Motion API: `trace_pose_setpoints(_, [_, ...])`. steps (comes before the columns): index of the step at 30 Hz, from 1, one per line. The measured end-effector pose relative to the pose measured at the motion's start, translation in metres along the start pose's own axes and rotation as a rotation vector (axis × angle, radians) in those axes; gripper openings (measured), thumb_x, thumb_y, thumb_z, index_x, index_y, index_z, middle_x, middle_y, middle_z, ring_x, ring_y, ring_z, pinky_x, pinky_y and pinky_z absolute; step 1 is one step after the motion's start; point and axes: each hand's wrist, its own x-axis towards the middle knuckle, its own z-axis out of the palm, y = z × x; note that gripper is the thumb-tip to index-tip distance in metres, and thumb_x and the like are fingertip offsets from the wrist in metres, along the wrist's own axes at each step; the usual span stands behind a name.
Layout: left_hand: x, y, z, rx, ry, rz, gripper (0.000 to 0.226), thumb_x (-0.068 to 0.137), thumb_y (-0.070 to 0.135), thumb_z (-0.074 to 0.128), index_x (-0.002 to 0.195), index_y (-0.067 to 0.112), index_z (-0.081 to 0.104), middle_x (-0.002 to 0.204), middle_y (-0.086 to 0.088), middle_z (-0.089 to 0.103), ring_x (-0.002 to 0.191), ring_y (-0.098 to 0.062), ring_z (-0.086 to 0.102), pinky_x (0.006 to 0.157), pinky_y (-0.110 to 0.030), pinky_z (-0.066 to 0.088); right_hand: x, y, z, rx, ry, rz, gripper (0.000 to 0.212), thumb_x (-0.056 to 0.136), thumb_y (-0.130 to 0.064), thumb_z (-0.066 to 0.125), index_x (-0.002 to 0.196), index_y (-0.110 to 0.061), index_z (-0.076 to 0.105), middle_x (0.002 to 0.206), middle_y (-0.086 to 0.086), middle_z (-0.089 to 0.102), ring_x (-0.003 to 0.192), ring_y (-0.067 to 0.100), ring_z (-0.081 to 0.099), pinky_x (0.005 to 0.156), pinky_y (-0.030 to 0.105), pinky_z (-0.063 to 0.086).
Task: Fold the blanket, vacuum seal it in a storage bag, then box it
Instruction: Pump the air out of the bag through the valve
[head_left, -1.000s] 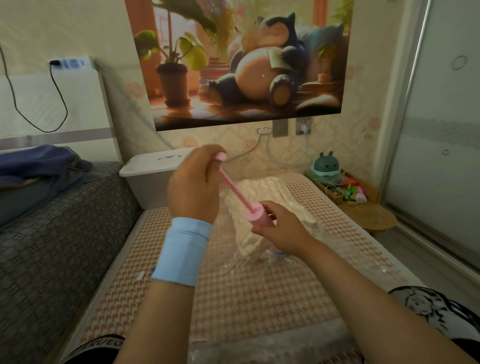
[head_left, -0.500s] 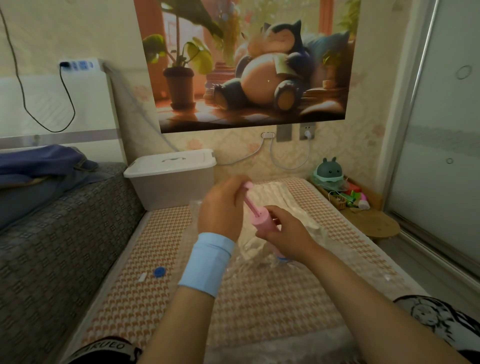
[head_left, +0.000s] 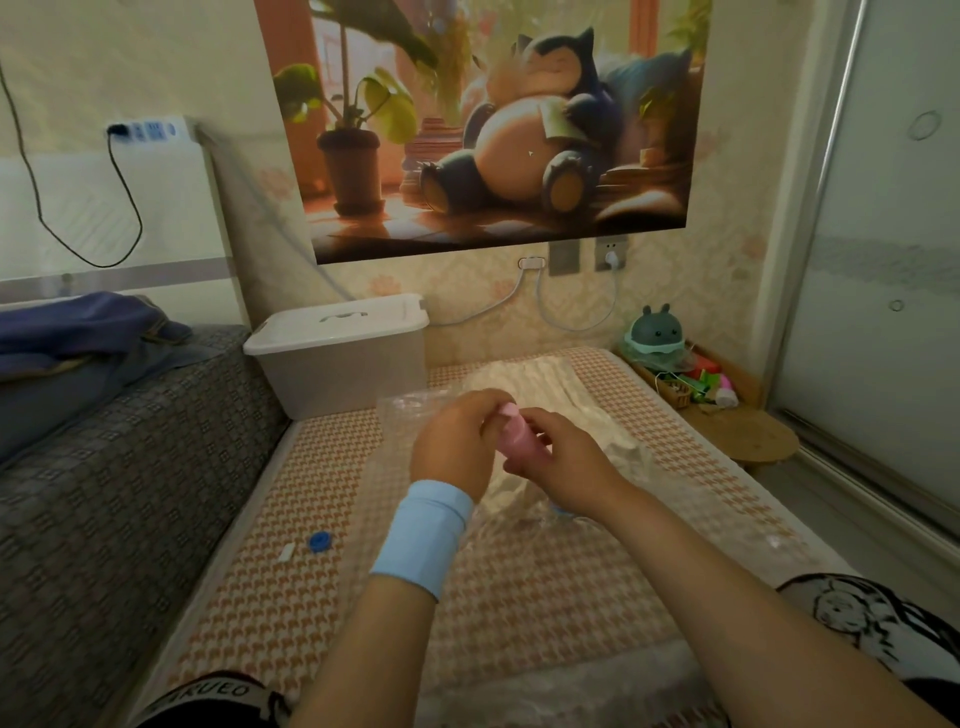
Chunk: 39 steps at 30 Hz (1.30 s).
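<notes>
so right now both hands are on the pink pump (head_left: 519, 441), dead centre in front of me over the storage bag (head_left: 691, 525). right hand (head_left: 563, 460) is wrapped round the barrel low down, and left hand (head_left: 454, 441) has its fingers curled over the top end where the plunger handle is. the two hands are nearly touching, so i'd guess the plunger is pushed all the way in. the pump's long axis leans up and a bit left from a speck of blue under the right wrist, which i take for the valve (head_left: 560, 512), toward the left hand. so the next pull should run along that line, left hand doing it while the right pins the base. the cream blanket (head_left: 540, 379) lies inside the bag just beyond the hands. the lidded box (head_left: 337, 358) sits ahead-left, closed, apart from the hands.
</notes>
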Motion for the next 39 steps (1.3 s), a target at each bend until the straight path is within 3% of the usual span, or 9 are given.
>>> trace_pose_setpoints(10, [0.021,0.039,-0.054,-0.014,0.659,0.237,0.015,0.096,0.014,0.054,0.103,0.014,0.068,0.101,0.003,0.067,0.096,-0.016,0.060,0.082,-0.026,0.047,0.002,0.000,-0.004,0.002,-0.038,0.018,0.049,0.079,-0.032,0.081,0.122,-0.036,0.058,0.117,-0.011,0.061,0.098,0.004,0.059,0.081,0.023,0.050])
trace_pose_setpoints(12, [0.011,0.028,-0.026,-0.008,0.585,0.179,0.014,0.095,0.012,0.056,0.101,0.016,0.067,0.100,0.003,0.065,0.094,-0.014,0.058,0.082,-0.028,0.048,0.001,0.001,-0.004,-0.018,-0.039,0.020,0.050,0.079,-0.032,0.082,0.123,-0.035,0.059,0.116,-0.011,0.061,0.098,0.004,0.059,0.083,0.026,0.051])
trace_pose_setpoints(17, [-0.006,-0.001,0.004,-0.048,-0.016,0.043,0.015,0.094,0.019,0.058,0.098,0.027,0.069,0.099,0.013,0.067,0.092,-0.008,0.061,0.086,-0.038,0.051,-0.004,-0.002,-0.004,-0.031,-0.013,0.010,0.052,0.079,-0.036,0.081,0.126,-0.036,0.059,0.116,-0.011,0.062,0.096,0.004,0.060,0.085,0.029,0.053])
trace_pose_setpoints(22, [0.014,0.031,-0.045,0.040,0.284,0.154,0.013,0.095,0.022,0.058,0.100,0.023,0.070,0.090,0.010,0.068,0.083,-0.013,0.063,0.075,-0.031,0.051,0.000,-0.006,-0.011,0.042,-0.006,0.023,0.048,0.078,-0.031,0.081,0.120,-0.040,0.060,0.116,-0.013,0.063,0.098,0.002,0.060,0.081,0.024,0.051])
trace_pose_setpoints(28, [0.020,0.039,-0.051,0.000,0.690,0.229,0.018,0.097,0.014,0.052,0.105,0.016,0.068,0.104,0.007,0.067,0.098,-0.010,0.061,0.086,-0.020,0.046,0.001,-0.003,-0.007,-0.005,-0.044,0.012,0.049,0.080,-0.030,0.081,0.122,-0.037,0.057,0.117,-0.011,0.060,0.099,0.003,0.058,0.080,0.021,0.049])
trace_pose_setpoints(30, [0.009,0.027,-0.023,-0.017,0.601,0.168,0.017,0.096,0.010,0.053,0.101,0.016,0.068,0.101,0.007,0.066,0.094,-0.011,0.061,0.085,-0.023,0.049,0.000,-0.001,-0.005,-0.022,-0.038,0.018,0.049,0.079,-0.032,0.081,0.122,-0.036,0.058,0.116,-0.011,0.060,0.098,0.003,0.059,0.081,0.023,0.049])
trace_pose_setpoints(34, [-0.010,0.002,0.010,0.001,0.065,0.030,0.016,0.093,0.015,0.056,0.098,0.024,0.069,0.098,0.011,0.066,0.087,-0.008,0.058,0.081,-0.036,0.051,-0.004,0.000,-0.001,0.019,-0.022,0.006,0.044,0.080,-0.049,0.073,0.121,-0.041,0.060,0.114,-0.012,0.063,0.096,0.006,0.064,0.084,0.034,0.057])
trace_pose_setpoints(36, [-0.008,0.004,0.003,0.077,0.024,0.033,0.014,0.094,0.020,0.055,0.098,0.026,0.068,0.095,0.011,0.067,0.084,-0.011,0.059,0.076,-0.034,0.050,-0.005,0.000,-0.002,0.013,-0.023,0.002,0.045,0.079,-0.050,0.073,0.121,-0.042,0.059,0.115,-0.013,0.063,0.096,0.005,0.064,0.085,0.034,0.057])
trace_pose_setpoints(39, [0.005,0.025,-0.030,0.181,0.219,0.134,0.012,0.094,0.023,0.058,0.098,0.025,0.068,0.087,0.010,0.068,0.077,-0.014,0.062,0.064,-0.024,0.040,-0.002,-0.001,-0.007,0.006,0.004,0.004,0.048,0.078,-0.035,0.080,0.121,-0.039,0.060,0.116,-0.014,0.062,0.098,0.000,0.060,0.082,0.024,0.051])
